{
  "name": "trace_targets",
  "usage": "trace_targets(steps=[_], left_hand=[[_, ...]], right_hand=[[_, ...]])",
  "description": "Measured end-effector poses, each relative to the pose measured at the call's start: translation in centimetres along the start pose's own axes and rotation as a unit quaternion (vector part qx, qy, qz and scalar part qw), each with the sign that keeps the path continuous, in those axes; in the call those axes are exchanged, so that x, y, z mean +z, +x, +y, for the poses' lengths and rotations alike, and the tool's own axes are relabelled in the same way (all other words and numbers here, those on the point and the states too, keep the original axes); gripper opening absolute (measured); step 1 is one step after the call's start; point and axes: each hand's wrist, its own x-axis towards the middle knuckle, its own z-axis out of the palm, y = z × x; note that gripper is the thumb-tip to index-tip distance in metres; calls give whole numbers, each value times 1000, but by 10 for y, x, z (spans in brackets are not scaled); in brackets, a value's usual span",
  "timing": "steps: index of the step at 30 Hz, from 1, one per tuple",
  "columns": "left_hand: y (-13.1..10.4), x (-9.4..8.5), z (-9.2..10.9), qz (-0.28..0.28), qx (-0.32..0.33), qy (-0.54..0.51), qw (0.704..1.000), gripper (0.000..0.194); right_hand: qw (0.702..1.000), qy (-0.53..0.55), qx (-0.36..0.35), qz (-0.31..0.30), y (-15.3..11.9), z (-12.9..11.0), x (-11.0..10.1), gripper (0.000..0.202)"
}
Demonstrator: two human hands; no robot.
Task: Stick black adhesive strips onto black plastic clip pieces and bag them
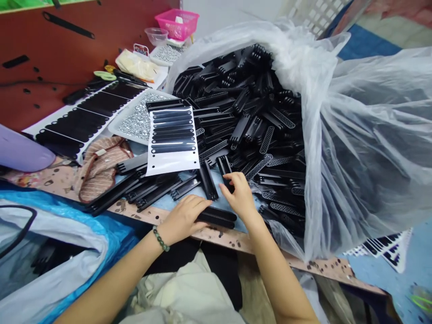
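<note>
My left hand (185, 217), with a green bead bracelet on its wrist, rests at the table's front edge. Its fingers close on one end of a long black plastic part (218, 217) lying along the edge. My right hand (239, 192) pinches the lower end of another black part (224, 164) beside the pile. Between the hands, a further black part (208, 181) lies slanted. Behind them is a white sheet with black strips (173, 139), resting over black parts. A large clear plastic bag (317, 148) lies open with a heap of black parts (249, 103) spilling toward me.
A tray of small silvery pieces (137, 118) stands behind the sheet. More strip sheets (86, 118), a striped cloth item (101, 168) and a purple object (25, 148) are at left. A pink basket (177, 24) stands at the back. A blue bag (97, 238) hangs below the front edge.
</note>
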Motion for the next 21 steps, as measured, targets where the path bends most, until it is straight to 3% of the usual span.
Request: trace_targets(steps=[2,5,8,12,17,21], left_hand=[[2,-1,0,-5,-1,-6,1000,42],[2,-1,-1,-16,-2,-11,1000,41],[-2,-1,-2,-5,-5,-15,1000,50],[-8,0,-4,19,-9,-39,999,62],[-11,-4,-6,23,-9,-74,997,38],[-11,-6,-9,16,-1,-101,995,36]], right_hand=[[996,-72,-44,-37,2,-8,1,36],[982,-159,-53,-91,5,-19,3,42],[980,-160,-50,-106,4,-26,4,48],[983,-108,-42,-145,3,-29,8,49],[978,53,74,-190,7,-22,-5,37],[962,151,100,-205,2,-12,-19,40]])
